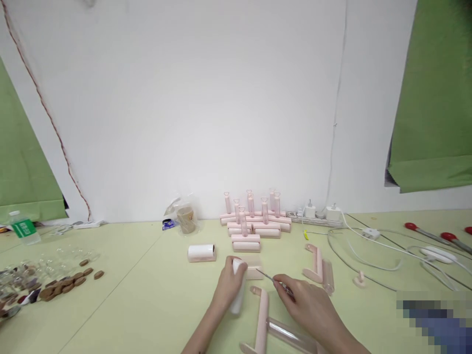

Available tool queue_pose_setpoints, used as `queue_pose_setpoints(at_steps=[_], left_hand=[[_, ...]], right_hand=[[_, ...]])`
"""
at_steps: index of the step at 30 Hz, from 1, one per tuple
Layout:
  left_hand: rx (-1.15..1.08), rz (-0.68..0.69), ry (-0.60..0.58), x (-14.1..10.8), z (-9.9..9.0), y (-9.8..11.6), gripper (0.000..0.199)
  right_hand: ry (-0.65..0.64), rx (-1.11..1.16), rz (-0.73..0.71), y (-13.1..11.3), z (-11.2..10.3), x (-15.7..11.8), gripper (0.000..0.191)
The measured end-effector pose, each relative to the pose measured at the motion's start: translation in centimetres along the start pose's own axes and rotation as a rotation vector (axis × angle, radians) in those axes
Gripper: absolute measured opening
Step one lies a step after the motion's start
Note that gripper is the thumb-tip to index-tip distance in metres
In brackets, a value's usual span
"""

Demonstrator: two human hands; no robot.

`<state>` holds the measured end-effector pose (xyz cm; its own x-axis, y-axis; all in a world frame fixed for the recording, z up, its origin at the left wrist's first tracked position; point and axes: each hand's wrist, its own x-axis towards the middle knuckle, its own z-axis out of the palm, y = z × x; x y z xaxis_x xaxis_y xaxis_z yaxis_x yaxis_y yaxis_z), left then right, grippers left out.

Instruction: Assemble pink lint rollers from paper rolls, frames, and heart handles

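My left hand (230, 279) is closed around a white lint roller refill (238, 295), which stands tilted on the table. My right hand (308, 302) grips a thin pointed metal tool (266, 276); its tip reaches toward the roll, and its exact kind is hard to make out. Behind the roll lies a clear pinkish cover (254, 268). Below my right hand rests a pink lint roller frame (261, 319) with a clear tube handle (291, 335), partly hidden by the wrist. Another pink frame (316, 265) lies to the right. Left of my hands is a second white roll (201, 252).
Several pink lint rollers (254, 228) stand by the wall. Cables (368, 241) and a power strip (317, 221) occupy the right side, near red-ended tools (424, 231). Bagged tape (186, 220) sits at the back. Corks (62, 285), glassware and a bottle (25, 228) are at left.
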<state>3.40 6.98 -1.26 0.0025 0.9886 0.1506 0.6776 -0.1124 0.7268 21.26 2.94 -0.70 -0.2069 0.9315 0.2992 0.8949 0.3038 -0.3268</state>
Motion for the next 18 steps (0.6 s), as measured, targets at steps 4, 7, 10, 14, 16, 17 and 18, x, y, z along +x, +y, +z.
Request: queue_pose_setpoints(at_steps=[4,7,10,14,16,17,18], left_hand=[[0.176,-0.026,0.064,2.6,-2.1,0.1,0.022],[0.334,-0.009,0.063,3.4,-2.9,0.4,0.021],[0.472,0.060,0.032,3.4,-3.2,0.7,0.024],[0.592,0.136,0.026,2.8,-3.2,1.0,0.028],[0.619,0.151,0.042,2.6,-3.0,1.0,0.029],[0.624,0.156,0.049,2.5,-2.8,1.0,0.029],[0.624,0.160,0.054,2.5,-2.7,0.9,0.029]], right_hand=[[0.016,0.127,0.002,-0.2,-0.5,0.0,0.031],[0.033,0.196,0.005,-0.4,-0.1,-0.1,0.031],[0.022,0.236,-0.028,-0.6,0.3,1.0,0.030],[0.043,0.217,-0.091,-1.4,0.6,3.5,0.027],[0.058,0.211,-0.108,-1.8,0.8,4.1,0.027],[0.065,0.207,-0.116,-2.0,0.9,4.3,0.028],[0.071,0.202,-0.123,-2.2,1.0,4.3,0.029]])
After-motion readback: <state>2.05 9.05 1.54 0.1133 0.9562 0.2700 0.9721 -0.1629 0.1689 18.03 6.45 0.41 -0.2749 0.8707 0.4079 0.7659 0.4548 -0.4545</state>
